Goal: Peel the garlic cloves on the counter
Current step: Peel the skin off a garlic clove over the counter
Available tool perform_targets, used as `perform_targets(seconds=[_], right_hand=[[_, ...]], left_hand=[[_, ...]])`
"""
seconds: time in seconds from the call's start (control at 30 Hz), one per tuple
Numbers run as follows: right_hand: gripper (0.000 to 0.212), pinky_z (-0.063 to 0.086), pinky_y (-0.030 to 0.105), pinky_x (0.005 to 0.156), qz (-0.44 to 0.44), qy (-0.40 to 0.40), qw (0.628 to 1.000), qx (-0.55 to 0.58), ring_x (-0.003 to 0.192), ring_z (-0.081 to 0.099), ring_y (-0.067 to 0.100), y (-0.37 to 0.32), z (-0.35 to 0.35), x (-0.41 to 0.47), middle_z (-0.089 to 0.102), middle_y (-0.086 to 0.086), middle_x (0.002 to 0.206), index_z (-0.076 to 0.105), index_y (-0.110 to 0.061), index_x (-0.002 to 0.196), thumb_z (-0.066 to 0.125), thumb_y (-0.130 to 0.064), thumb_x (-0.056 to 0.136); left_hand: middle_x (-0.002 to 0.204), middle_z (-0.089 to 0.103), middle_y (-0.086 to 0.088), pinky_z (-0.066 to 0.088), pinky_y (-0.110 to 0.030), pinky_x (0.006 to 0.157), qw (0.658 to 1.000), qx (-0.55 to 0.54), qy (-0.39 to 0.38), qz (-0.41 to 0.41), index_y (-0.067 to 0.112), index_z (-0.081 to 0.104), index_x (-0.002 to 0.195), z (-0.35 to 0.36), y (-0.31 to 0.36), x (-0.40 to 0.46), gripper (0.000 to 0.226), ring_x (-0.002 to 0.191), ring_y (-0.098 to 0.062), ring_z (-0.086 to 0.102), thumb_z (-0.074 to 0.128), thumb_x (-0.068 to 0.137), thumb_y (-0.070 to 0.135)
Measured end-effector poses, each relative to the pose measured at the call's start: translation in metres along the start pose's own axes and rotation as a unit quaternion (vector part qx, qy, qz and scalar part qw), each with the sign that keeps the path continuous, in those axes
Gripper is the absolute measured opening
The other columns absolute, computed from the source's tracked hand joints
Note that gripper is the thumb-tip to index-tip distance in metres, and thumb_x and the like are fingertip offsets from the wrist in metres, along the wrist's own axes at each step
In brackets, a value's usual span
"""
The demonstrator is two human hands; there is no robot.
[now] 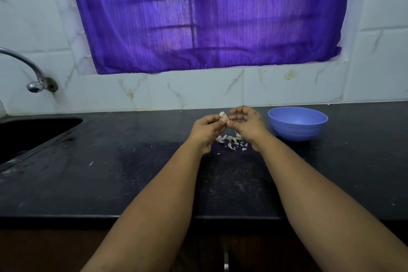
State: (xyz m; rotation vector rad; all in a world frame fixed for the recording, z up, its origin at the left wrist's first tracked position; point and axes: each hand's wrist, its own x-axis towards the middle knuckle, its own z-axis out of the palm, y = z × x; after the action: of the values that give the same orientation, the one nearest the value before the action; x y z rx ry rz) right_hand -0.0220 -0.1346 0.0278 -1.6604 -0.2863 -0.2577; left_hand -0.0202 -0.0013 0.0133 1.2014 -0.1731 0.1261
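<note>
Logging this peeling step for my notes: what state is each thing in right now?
Small pale garlic clove: pinched by left hand.
Right hand: fingers curled at clove.
Blue plastic bowl: upright on counter.
Garlic skins: scattered on counter.

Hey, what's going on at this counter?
A person is peeling garlic by hand. The left hand pinches a garlic clove above the black counter, while the right hand picks at it with curled fingers. Below the hands lies a small pile of cloves and skins. A blue bowl stands to the right; what it holds cannot be seen.
</note>
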Motion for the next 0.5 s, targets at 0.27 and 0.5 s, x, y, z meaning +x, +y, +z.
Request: perform_targets(seconds=[0.27, 0.5], right_hand=[[0.015, 0.046, 0.009, 0.059, -0.012, -0.006, 0.999, -0.048, 0.066, 0.058, 0.000, 0.004, -0.001, 0.001, 0.065, -0.004, 0.076, 0.069, -0.006, 0.093, 0.076, -0.007, 0.080], [0.016, 0.047, 0.019, 0.060, 0.005, 0.076, 0.986, -0.147, 0.063, 0.056, 0.008, 0.007, -0.011, 0.007, 0.060, -0.007, 0.068, 0.063, -0.018, 0.078, 0.079, -0.016, 0.079]], left_hand=[[0.084, 0.071, -0.011, 0.057, -0.023, 0.081, 0.999, 0.022, 0.042, 0.013, -0.001, 0.067, 0.088, 0.003, -0.002, 0.000, 0.005, 0.079, -0.017, 0.069, 0.064, 0.087, -0.004], [0.085, 0.068, -0.005, 0.050, -0.020, 0.069, 0.995, 0.061, 0.074, -0.003, 0.011, 0.067, 0.089, -0.001, 0.000, -0.001, 0.008, 0.074, -0.010, 0.063, 0.073, 0.084, 0.012]])
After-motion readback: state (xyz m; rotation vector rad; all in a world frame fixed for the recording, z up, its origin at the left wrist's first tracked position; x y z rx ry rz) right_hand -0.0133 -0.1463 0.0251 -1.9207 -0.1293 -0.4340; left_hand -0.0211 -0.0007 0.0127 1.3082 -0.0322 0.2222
